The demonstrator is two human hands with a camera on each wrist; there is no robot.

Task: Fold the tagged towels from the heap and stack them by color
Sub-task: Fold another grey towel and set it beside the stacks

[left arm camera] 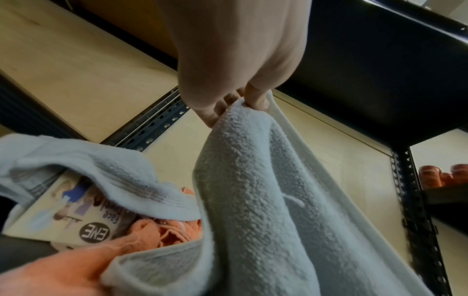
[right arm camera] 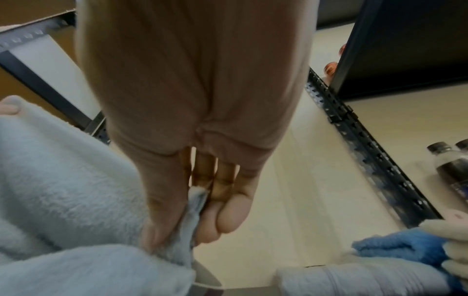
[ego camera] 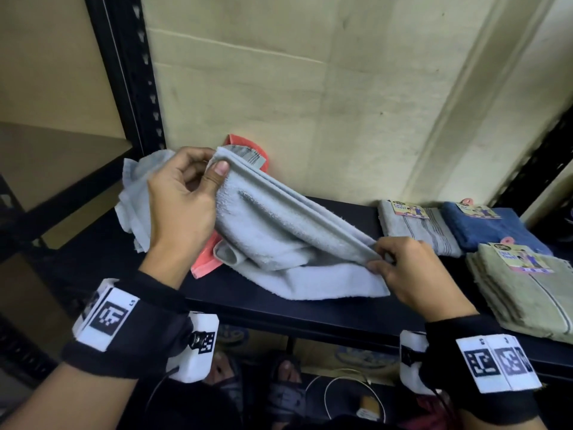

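A light grey-blue towel [ego camera: 279,225] is stretched above the black shelf [ego camera: 310,308] between both hands. My left hand [ego camera: 186,193] pinches its upper left corner [left arm camera: 243,108], thumb on top. My right hand [ego camera: 403,268] pinches the lower right corner [right arm camera: 192,216]. The rest of the towel sags onto the shelf. Under it lies the heap: a coral towel [ego camera: 206,262] and another pale grey-blue towel [ego camera: 136,193] with a paper tag [left arm camera: 83,216].
Folded tagged towels sit at the shelf's right end: a grey one [ego camera: 412,228], a blue one [ego camera: 493,231] and an olive stack [ego camera: 524,293]. A black upright post [ego camera: 133,72] stands at left, with the wall right behind. Bottles [right arm camera: 453,166] stand on a neighbouring shelf.
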